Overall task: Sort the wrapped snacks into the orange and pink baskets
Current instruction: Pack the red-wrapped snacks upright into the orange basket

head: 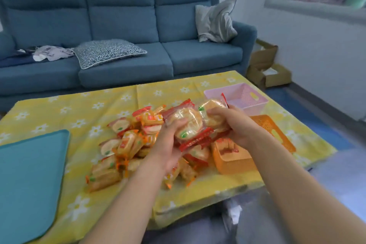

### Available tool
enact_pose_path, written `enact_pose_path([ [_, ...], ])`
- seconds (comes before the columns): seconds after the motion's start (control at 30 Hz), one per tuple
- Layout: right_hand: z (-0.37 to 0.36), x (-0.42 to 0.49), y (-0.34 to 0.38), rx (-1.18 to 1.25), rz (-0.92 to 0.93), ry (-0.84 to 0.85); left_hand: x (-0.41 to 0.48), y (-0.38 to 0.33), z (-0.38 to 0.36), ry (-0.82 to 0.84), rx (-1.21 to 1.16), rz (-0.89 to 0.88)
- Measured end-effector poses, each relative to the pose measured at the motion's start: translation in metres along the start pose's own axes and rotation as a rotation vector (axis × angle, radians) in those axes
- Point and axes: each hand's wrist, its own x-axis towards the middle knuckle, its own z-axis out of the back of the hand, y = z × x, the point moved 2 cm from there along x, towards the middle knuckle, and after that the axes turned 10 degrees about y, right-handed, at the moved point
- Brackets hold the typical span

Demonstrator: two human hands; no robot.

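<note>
Two snacks are held above the pile (126, 144), toward the right edge of the table (59, 109). Your left hand (170, 144) grips the near snack (188, 123). Your right hand (235, 125) grips the far snack (212, 113).

The head camera looks forward and down from close above the table (59, 109), facing the sofa (122, 20).

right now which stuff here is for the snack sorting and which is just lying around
Job: snack pile, held snacks in left hand and right hand, orange basket, pink basket.
Lying about: teal tray, patterned cushion, grey cushion, cardboard boxes.
</note>
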Motion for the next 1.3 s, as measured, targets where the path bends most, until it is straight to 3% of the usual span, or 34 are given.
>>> enact_pose_path([
  [0.2, 0.12, -0.026, -0.001, 0.055, 0.024, -0.218, 0.076, 0.048, -0.088, 0.064, 0.124, 0.121],
  [0.3, 0.158, -0.024, -0.004, 0.007, 0.025, -0.307, 0.108, 0.069, -0.119, 0.037, 0.313, 0.107],
  [0.43, 0.178, -0.013, -0.023, -0.501, -0.075, -0.336, 0.127, 0.09, -0.132, 0.066, 0.886, 0.112],
  [0.53, 0.18, -0.001, -0.03, -0.882, -0.075, -0.372, 0.128, 0.082, -0.119, -0.056, 0.976, -0.006],
  [0.63, 0.182, 0.002, -0.021, -0.879, 0.133, -0.537, 0.13, 0.071, -0.1, -0.154, 1.014, -0.155],
  [0.7, 0.18, 0.006, -0.023, -0.911, 0.147, -0.471, 0.129, 0.072, -0.094, -0.132, 1.143, -0.177],
  [0.8, 0.169, 0.013, -0.039, -1.122, -0.052, -0.234, 0.131, 0.082, -0.09, -0.041, 1.344, -0.178],
  [0.9, 0.161, 0.019, -0.051, -1.298, -0.15, -0.195, 0.132, 0.089, -0.091, 0.015, 1.478, -0.19],
  [1.0, 0.165, 0.022, -0.048, -1.292, -0.146, -0.204, 0.134, 0.09, -0.088, 0.005, 1.476, -0.185],
  [1.13, 0.187, 0.012, -0.025, -0.995, -0.075, -0.283, 0.135, 0.086, -0.077, -0.033, 1.466, -0.224],
  [1.23, 0.193, 0.006, -0.017, -0.725, -0.008, -0.313, 0.138, 0.088, -0.081, 0.074, 1.646, -0.184],
  [1.3, 0.191, 0.008, -0.021, -0.736, -0.022, -0.304, 0.14, 0.094, -0.09, 0.177, 1.786, -0.093],
])
